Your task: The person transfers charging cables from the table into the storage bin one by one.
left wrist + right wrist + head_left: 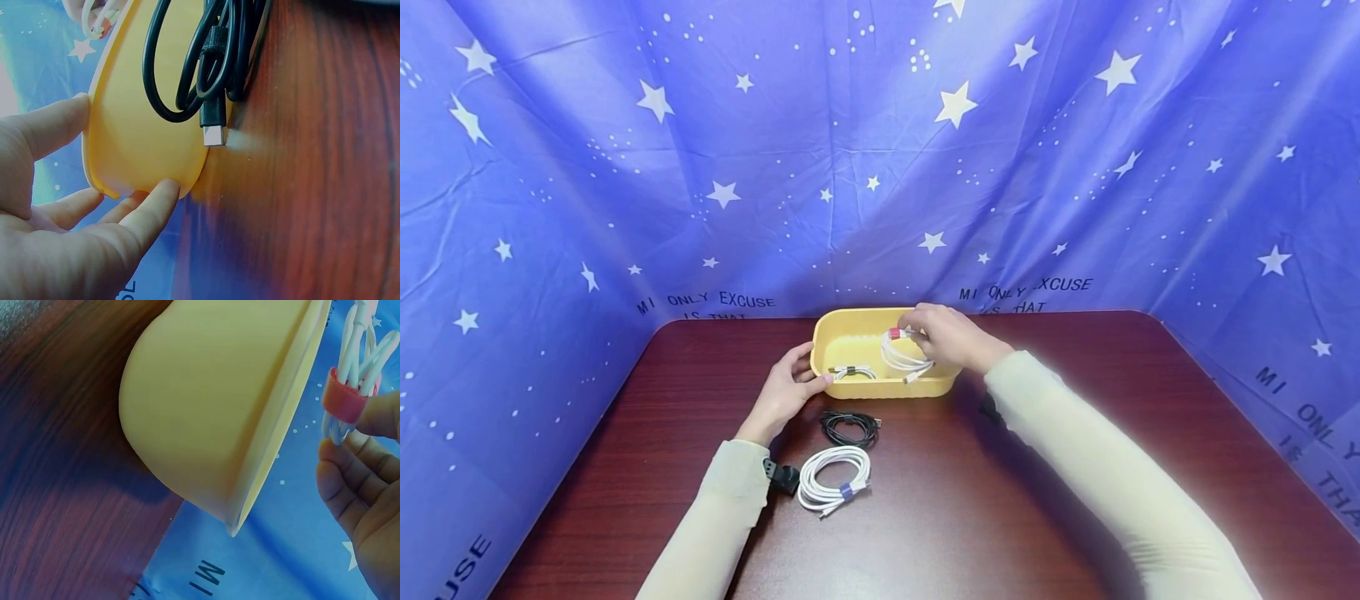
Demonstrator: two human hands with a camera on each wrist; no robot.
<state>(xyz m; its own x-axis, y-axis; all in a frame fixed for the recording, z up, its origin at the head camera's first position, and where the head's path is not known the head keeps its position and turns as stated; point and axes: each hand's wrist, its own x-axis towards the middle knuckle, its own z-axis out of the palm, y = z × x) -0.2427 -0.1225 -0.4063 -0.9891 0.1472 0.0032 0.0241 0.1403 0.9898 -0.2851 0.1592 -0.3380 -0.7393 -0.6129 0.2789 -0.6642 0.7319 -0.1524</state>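
Observation:
My left hand [784, 396] holds the left end of a yellow plastic bin [887, 389], its thumb at the rim and fingers against the outside. Above the bin's right part, my right hand [952, 335] pinches a coiled white cable [913, 365] bundled with a red strap [345, 403]. Part of that cable hangs over the bin's opening. Inside the bin, at the left, lies a small white cable [859, 372] with a dark tie. A coiled black cable [868, 427] and a larger white cable [808, 479] with a blue strap lie on the table in front.
The dark red wooden table [970, 517] ends at the back against a blue curtain [820, 208] with white stars. The bin stands near that back edge. A black wrist strap [784, 477] sits on the left wrist beside the larger white cable.

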